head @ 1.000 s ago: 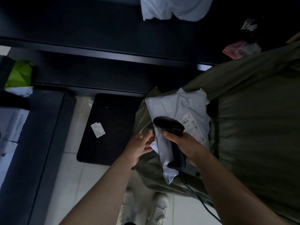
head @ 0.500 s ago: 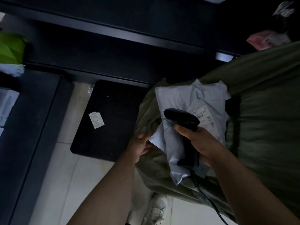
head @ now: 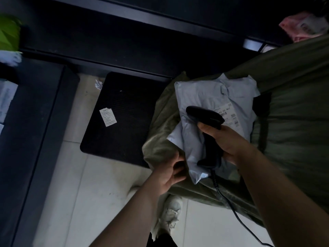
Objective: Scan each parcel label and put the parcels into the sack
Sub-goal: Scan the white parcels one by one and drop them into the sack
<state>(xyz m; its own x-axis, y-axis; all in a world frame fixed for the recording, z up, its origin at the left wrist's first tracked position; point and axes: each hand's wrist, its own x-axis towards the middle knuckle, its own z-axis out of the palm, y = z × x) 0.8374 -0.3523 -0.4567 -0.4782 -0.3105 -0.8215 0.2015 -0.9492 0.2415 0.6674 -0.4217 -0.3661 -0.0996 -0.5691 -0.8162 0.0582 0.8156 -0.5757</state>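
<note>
A pale grey poly-mailer parcel (head: 201,97) lies in the mouth of a big olive-green sack (head: 293,107). Its white label (head: 229,114) faces up, partly hidden by the scanner head. My right hand (head: 224,141) grips a black corded barcode scanner (head: 206,118) just above the parcel. My left hand (head: 169,172) holds the near rim of the sack beside the parcel's lower corner.
A black mat (head: 122,118) with a loose paper slip (head: 107,117) lies on the pale tiled floor. Dark benches (head: 32,139) run along the left and back. A pink parcel (head: 302,25) sits at the top right, a green one (head: 8,32) at the far left. My shoe (head: 169,214) shows below.
My left hand has let go of the parcel's edge and dropped to the sack's near rim. The parcel has settled deeper in the sack mouth; the scanner stays over it.
</note>
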